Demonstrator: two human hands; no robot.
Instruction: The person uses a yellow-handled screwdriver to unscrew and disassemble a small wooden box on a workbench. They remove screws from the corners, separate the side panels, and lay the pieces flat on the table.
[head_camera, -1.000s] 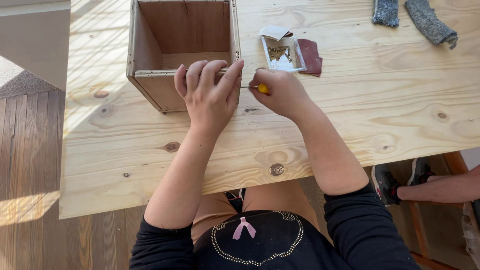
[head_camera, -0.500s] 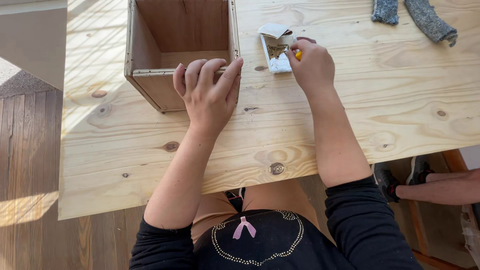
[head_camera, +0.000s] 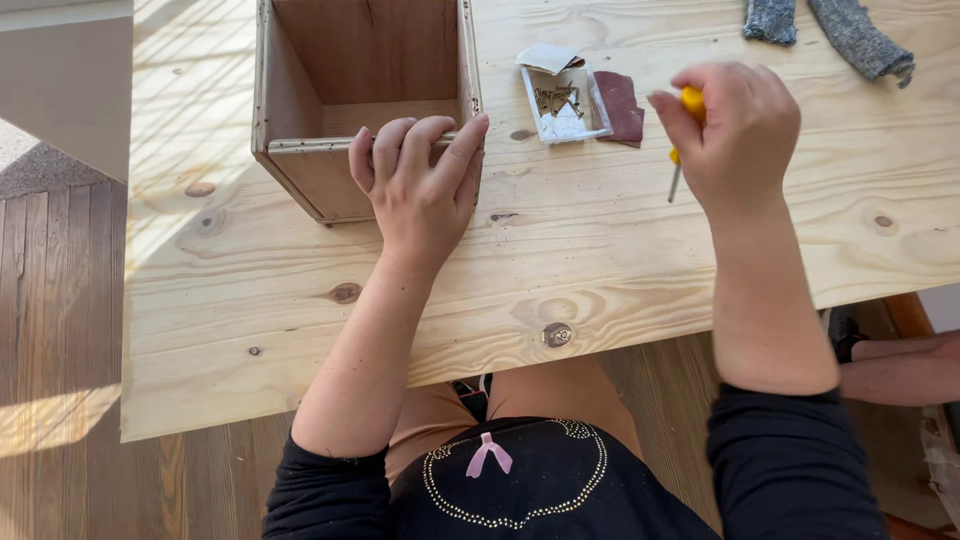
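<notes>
1. Bracing the open wooden box (head_camera: 362, 105) near the far left corner of the desk (head_camera: 620, 260), left hand (head_camera: 420, 190) lying flat against its near wall, fingers spread and hooked over the top rim.
2. Gripping a yellow-handled screwdriver (head_camera: 684, 128) in the right hand (head_camera: 735, 135), fingers curled tight round the handle, metal shaft pointing down, tip hanging above the desk, well apart from the box.
3. Judging the step: pressing the box firmly against the desk, keeping the bracing fingers away from the spot being worked, holding the shaft square to the wood.
4. Sitting between box and right hand, toward the far edge: a small white rectangular tray-like package (head_camera: 563, 100) with its flap folded back, holding a few brass-coloured screws; no label legible.
5. Lying just beside that package on its right: a dark reddish-brown sheet (head_camera: 622, 107), probably sandpaper.
6. Resting at the far right corner: two grey knitted pieces (head_camera: 860, 40), perhaps gloves; cannot tell for certain.
</notes>
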